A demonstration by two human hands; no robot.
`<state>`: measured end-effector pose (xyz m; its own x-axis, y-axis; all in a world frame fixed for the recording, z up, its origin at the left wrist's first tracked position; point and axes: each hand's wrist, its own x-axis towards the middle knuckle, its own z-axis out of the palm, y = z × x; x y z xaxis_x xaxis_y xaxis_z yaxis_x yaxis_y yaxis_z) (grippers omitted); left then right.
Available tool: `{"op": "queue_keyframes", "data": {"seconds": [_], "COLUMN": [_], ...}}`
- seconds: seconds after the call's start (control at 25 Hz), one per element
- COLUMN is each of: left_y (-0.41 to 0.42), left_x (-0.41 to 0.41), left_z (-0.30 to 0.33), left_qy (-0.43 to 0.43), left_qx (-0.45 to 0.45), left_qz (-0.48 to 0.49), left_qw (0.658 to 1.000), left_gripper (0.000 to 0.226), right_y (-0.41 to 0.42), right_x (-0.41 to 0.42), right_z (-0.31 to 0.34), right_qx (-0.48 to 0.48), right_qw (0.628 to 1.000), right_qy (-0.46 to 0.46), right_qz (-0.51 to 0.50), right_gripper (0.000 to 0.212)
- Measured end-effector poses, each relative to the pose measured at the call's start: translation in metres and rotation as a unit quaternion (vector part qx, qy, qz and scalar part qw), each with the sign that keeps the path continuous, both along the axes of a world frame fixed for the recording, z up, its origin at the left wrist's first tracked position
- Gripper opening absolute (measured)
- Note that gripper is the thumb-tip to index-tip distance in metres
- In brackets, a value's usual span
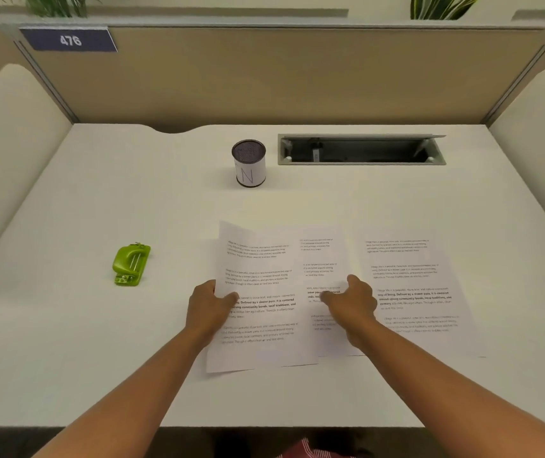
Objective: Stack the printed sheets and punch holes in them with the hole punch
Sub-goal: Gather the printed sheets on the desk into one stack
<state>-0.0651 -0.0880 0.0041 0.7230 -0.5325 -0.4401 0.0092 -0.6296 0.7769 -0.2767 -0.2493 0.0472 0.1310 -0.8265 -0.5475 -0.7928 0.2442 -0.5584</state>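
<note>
— On the white desk (pixel 66 342), where do the pages lie?

— Three printed sheets side by side, long edges running away from the person; the left sheet (pixel 258 292) overlaps the middle sheet (pixel 322 256); the right sheet (pixel 410 285) lies just beside them.

— And the hands?

— The left hand (pixel 210 304) pinches the left sheet's outer edge; the right hand (pixel 352 300) presses on the middle sheet, fingers curled.

— The punch?

— The green hole punch (pixel 131 265) sits well left, nearer the left hand.

— Any writing?

— "476" on a blue plate (pixel 70 40); "N" on the cup (pixel 249 165).

Soft, even overhead light, faint shadows, wide-angle bowing at edges, slightly blurred print.
</note>
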Motion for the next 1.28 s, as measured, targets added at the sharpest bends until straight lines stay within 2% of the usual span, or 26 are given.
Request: {"op": "queue_keyframes", "data": {"seconds": [0.16,0.36,0.52,0.68,0.76,0.88,0.92,1.12,1.28], "left_y": [-0.002,-0.007,-0.009,-0.01,-0.01,-0.009,-0.009,-0.01,-0.01], "left_x": [-0.002,-0.006,-0.007,-0.008,-0.009,-0.009,-0.009,-0.009,-0.009], "left_z": [0.001,0.005,0.006,0.006,0.006,0.007,0.008,0.01,0.01], "left_qy": [-0.008,-0.039,-0.05,-0.056,-0.054,-0.055,-0.057,-0.064,-0.064], "left_qx": [0.023,0.058,0.075,0.083,0.083,0.085,0.087,0.094,0.097], "left_qz": [-0.003,-0.026,-0.028,-0.025,-0.024,-0.023,-0.023,-0.026,-0.027], "left_qw": [1.0,0.997,0.996,0.995,0.995,0.995,0.994,0.993,0.993], "left_gripper": [0.015,0.029,0.034,0.034,0.033,0.033,0.034,0.034,0.033], "right_y": [-0.007,-0.007,-0.004,-0.004,-0.004,-0.005,-0.004,0.005,0.008], "right_x": [-0.001,0.005,0.009,0.009,0.008,0.008,0.008,0.014,0.016], "right_z": [-0.005,-0.01,-0.012,-0.01,-0.014,-0.014,-0.012,-0.003,0.003], "right_qx": [0.009,0.075,0.093,0.153,0.164,0.213,0.238,0.284,0.355], "right_qw": [1.0,0.993,0.987,0.967,0.963,0.954,0.949,0.935,0.891], "right_qy": [-0.005,-0.082,-0.121,-0.186,-0.188,-0.197,-0.196,-0.21,-0.281], "right_qz": [-0.005,-0.033,-0.043,-0.088,-0.098,-0.077,-0.068,-0.027,-0.04], "right_gripper": [0.066,0.069,0.085,0.093,0.083,0.037,0.03,0.032,0.045]}}
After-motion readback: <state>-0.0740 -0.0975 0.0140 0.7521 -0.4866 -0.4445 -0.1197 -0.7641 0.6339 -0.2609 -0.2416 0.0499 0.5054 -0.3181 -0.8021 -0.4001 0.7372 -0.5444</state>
